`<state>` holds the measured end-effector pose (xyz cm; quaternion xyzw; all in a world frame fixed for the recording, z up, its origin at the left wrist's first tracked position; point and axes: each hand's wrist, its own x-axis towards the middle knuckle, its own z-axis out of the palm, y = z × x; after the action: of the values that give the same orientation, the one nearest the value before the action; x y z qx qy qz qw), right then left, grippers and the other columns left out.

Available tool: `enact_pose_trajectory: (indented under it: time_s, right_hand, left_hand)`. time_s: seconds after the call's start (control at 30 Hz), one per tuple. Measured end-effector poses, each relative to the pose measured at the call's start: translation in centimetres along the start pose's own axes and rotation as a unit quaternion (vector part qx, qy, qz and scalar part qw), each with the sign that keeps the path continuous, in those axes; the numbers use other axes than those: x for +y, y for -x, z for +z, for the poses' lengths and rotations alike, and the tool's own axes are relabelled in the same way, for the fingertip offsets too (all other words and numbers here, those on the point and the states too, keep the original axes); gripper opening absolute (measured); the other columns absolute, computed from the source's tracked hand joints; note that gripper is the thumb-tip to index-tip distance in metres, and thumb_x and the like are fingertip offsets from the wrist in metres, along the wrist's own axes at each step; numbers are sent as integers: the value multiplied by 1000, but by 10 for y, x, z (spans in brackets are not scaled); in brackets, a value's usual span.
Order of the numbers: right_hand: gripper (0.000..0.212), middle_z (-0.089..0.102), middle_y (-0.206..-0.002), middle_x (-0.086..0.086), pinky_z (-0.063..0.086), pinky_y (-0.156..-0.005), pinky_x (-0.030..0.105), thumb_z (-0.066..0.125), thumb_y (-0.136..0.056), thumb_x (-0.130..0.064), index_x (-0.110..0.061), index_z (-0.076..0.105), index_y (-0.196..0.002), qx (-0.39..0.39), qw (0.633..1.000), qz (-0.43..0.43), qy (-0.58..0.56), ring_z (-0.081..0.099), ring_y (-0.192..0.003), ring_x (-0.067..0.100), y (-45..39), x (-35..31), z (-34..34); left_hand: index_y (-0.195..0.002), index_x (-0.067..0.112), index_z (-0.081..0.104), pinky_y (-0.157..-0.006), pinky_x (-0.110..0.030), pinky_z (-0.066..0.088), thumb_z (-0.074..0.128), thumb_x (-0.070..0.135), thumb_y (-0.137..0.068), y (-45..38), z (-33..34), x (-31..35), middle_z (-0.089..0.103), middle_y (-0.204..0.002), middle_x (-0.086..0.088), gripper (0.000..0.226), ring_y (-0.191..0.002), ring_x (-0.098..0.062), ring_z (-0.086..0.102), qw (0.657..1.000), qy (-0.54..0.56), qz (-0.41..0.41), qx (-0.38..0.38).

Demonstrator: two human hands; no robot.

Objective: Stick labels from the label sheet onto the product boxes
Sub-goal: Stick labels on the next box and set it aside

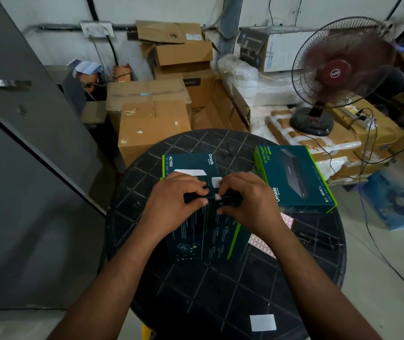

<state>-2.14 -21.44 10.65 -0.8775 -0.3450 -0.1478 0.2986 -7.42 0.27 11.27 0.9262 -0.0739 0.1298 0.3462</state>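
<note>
Hands meet over the far edge of the near box (203, 234), which lies back-side up in the middle of the round black table (220, 290). The left hand (174, 200) curls its fingers over that edge and grips the box. The right hand (247, 200) pinches a small label (217, 197) between thumb and fingertip, right at the box edge. The label sheet (263, 244), white with red-outlined stickers, lies on the table under the right wrist, partly tucked beneath the near box. Behind the hands sits a second box (188, 163) marked AC1350, and a larger box (294, 177) rests to the right. The step in hand looks like laying the label onto the edge face. The next move likely calls for pressing it flat and rubbing it down while the left hand steadies the box.
</note>
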Motion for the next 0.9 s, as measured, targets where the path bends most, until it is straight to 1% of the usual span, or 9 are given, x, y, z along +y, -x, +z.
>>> enact_pose_trajectory:
  time_s: [0.1, 0.2, 0.33, 0.5, 0.63, 0.73, 0.8, 0.87, 0.9]
  right_hand:
    - [26, 73, -107, -11, 52, -79, 33, 85, -71, -40, -25, 77, -91, 10, 999, -18, -31, 65, -93, 14, 2, 0, 1]
    - [11, 75, -98, -13, 52, -70, 39, 75, -82, -35, -24, 78, -82, 54, 998, -30, -2, 62, -83, 15, 4, -3, 8]
    - [5, 75, -96, -12, 52, -68, 39, 78, -82, -28, -23, 77, -83, 51, 997, -50, 26, 62, -84, 16, 5, -5, 9]
    - [15, 76, -97, -18, 56, -75, 34, 86, -76, -22, -31, 81, -87, 33, 998, 18, -57, 64, -90, 6, 5, 3, 0]
    - [6, 77, -92, -9, 54, -67, 35, 83, -80, -18, -21, 79, -83, 73, 997, -38, 10, 64, -82, 16, 6, -6, 8]
    - [7, 76, -99, -14, 52, -74, 37, 80, -84, -23, -26, 80, -90, 76, 996, -51, 7, 63, -88, 14, 9, 2, 7]
    - [16, 74, -108, -20, 49, -84, 34, 76, -84, -30, -31, 80, -100, 77, 997, -15, -4, 61, -100, 10, 16, 15, 2]
    - [20, 74, -111, -19, 52, -87, 31, 77, -82, -27, -30, 80, -102, 90, 994, 39, -48, 59, -108, 9, 22, 20, 1]
    - [20, 73, -110, -18, 53, -86, 29, 78, -81, -25, -28, 80, -100, 91, 993, 49, -59, 59, -108, 10, 23, 19, 1]
  left_hand:
    - [-95, 27, 80, -90, -5, 36, 87, 29, -75, 3, 1, 0, 74, -107, 16, 21, -105, -2, 61, 1000, 3, 5, 5]
    - [-93, 26, 80, -91, -10, 39, 86, 26, -75, 5, 3, 1, 74, -106, 16, 19, -105, -3, 61, 1000, -1, 14, 14]
    - [-90, 29, 79, -92, -5, 34, 85, 26, -78, 6, 5, 2, 74, -105, 18, 14, -105, -3, 61, 999, -19, 33, 17]
    - [-93, 31, 80, -92, -6, 35, 84, 27, -78, 7, 6, 1, 74, -105, 19, 16, -107, -3, 60, 999, -10, 36, 23]
    - [-92, 32, 79, -88, -10, 39, 82, 23, -81, 6, 8, 4, 75, -103, 17, 15, -104, -6, 61, 997, -35, 67, 34]
    - [-98, 36, 78, -92, -24, 48, 79, 26, -84, 5, 6, 2, 74, -108, 20, 17, -109, -5, 62, 996, -32, 76, 38]
    - [-108, 40, 75, -105, -34, 42, 77, 29, -86, 10, 5, -7, 70, -118, 24, 24, -121, -2, 59, 996, -37, 78, 38]
    - [-109, 36, 76, -112, -38, 39, 80, 29, -83, 19, 3, -17, 69, -120, 22, 27, -124, -1, 59, 996, 14, 45, 77]
    - [-103, 31, 78, -111, -38, 43, 84, 26, -78, 21, 2, -22, 71, -116, 19, 27, -120, -1, 62, 993, 59, 22, 105]
